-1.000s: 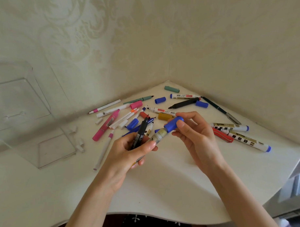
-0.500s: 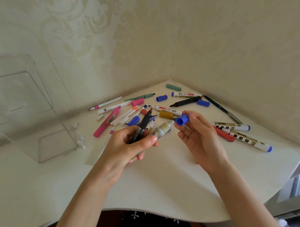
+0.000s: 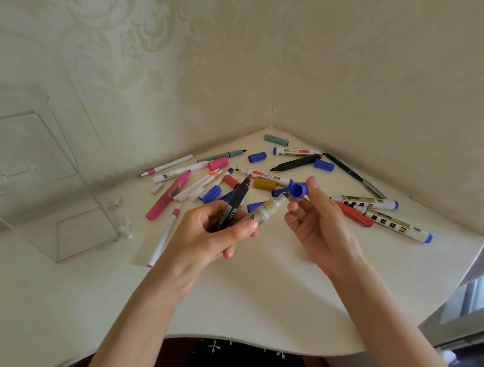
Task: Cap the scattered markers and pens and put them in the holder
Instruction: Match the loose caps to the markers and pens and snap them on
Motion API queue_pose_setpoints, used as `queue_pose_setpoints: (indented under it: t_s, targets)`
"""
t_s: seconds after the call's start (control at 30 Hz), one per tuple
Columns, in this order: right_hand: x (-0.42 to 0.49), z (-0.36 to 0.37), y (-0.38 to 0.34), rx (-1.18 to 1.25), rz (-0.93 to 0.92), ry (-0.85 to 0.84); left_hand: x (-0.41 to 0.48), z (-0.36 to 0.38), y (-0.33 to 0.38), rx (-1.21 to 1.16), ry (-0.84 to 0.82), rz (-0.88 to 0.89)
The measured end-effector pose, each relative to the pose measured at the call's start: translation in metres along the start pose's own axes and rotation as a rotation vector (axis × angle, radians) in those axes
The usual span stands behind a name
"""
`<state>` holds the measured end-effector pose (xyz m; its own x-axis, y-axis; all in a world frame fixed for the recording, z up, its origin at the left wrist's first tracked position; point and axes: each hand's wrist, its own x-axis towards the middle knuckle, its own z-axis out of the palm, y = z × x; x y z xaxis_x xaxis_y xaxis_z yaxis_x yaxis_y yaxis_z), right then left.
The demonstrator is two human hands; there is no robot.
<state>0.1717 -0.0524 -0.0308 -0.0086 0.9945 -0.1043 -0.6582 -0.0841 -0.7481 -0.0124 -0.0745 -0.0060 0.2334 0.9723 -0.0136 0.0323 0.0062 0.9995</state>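
My left hand grips two markers above the table: a black marker and a cream-bodied marker whose uncapped end points right. My right hand pinches a blue cap between thumb and forefinger, its open mouth facing me, just off the cream marker's tip. Several uncapped markers, pens and loose caps lie scattered on the white table behind my hands. The clear plastic holder stands at the left, with nothing visible inside it.
Two wallpapered walls meet in a corner behind the pile. Small white caps lie beside the holder. A pink marker and a white pen lie left of my left hand. The table's front edge curves near my body.
The blue cap sat on the cream marker's end a second ago; my right hand has pulled it off and turned its mouth towards me. My left hand kept both markers.
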Motion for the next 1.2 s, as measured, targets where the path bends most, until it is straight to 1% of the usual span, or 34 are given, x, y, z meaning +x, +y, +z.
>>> queue_pose_setpoints:
  t_s: [0.1,0.2,0.27,0.37,0.4,0.5,0.53,0.6,0.67,0.7,0.73,0.77,0.8,0.83,0.93,1.0,1.03,1.07,1.13,1.2]
  targets:
    - [-0.002,0.002,0.004,-0.201,-0.126,-0.025,0.001,0.002,0.0,0.018,0.016,0.007]
    - [-0.006,0.008,0.006,-0.433,-0.295,-0.006,0.001,0.0,-0.001,0.056,0.04,-0.002]
    - [-0.006,0.011,0.008,-0.53,-0.36,0.008,0.002,-0.003,-0.003,0.089,0.042,-0.007]
    - [-0.006,0.013,0.009,-0.594,-0.378,0.028,0.003,-0.006,-0.008,0.053,0.026,-0.064]
    - [-0.005,0.014,0.008,-0.595,-0.374,0.037,0.004,-0.007,-0.008,-0.012,-0.014,-0.117]
    - [0.0,0.011,0.004,-0.557,-0.332,0.097,0.006,-0.006,-0.009,-0.322,-0.173,-0.327]
    - [0.001,0.01,0.003,-0.56,-0.315,0.109,0.006,-0.006,-0.009,-0.371,-0.201,-0.367]
    - [0.0,0.008,0.002,-0.591,-0.3,0.111,0.008,-0.005,-0.009,-0.372,-0.23,-0.385]
    - [0.0,0.005,0.0,-0.639,-0.328,0.169,0.009,-0.004,-0.01,-0.297,-0.215,-0.351]
    - [0.001,0.001,-0.003,-0.723,-0.356,0.247,0.01,-0.003,-0.011,-0.222,-0.169,-0.312]
    - [0.004,-0.005,-0.007,-0.892,-0.374,0.345,0.011,-0.002,-0.013,-0.135,-0.095,-0.259]
    - [0.007,-0.013,-0.01,-1.135,-0.359,0.426,0.013,-0.002,-0.014,-0.07,-0.002,-0.194]
    - [0.01,-0.019,-0.013,-1.365,-0.315,0.461,0.016,-0.002,-0.016,-0.049,0.083,-0.128]
    - [0.014,-0.025,-0.013,-1.52,-0.267,0.448,0.018,-0.001,-0.017,-0.062,0.135,-0.073]
    - [0.023,-0.033,-0.008,-1.699,-0.185,0.316,0.026,0.003,-0.017,-0.09,0.164,-0.008]
    - [0.029,-0.033,-0.009,-1.899,-0.245,0.251,0.03,0.004,-0.019,-0.092,0.178,-0.015]
    - [0.034,-0.031,-0.012,-1.961,-0.31,0.232,0.031,0.003,-0.021,-0.092,0.18,-0.02]
    - [0.041,-0.028,-0.015,-1.966,-0.373,0.208,0.032,0.003,-0.022,-0.089,0.179,-0.024]
    - [0.059,-0.017,-0.018,-1.929,-0.47,0.107,0.032,0.0,-0.026,-0.083,0.199,-0.03]
    - [0.079,-0.005,-0.014,-1.988,-0.473,-0.007,0.031,-0.001,-0.027,-0.094,0.22,-0.045]
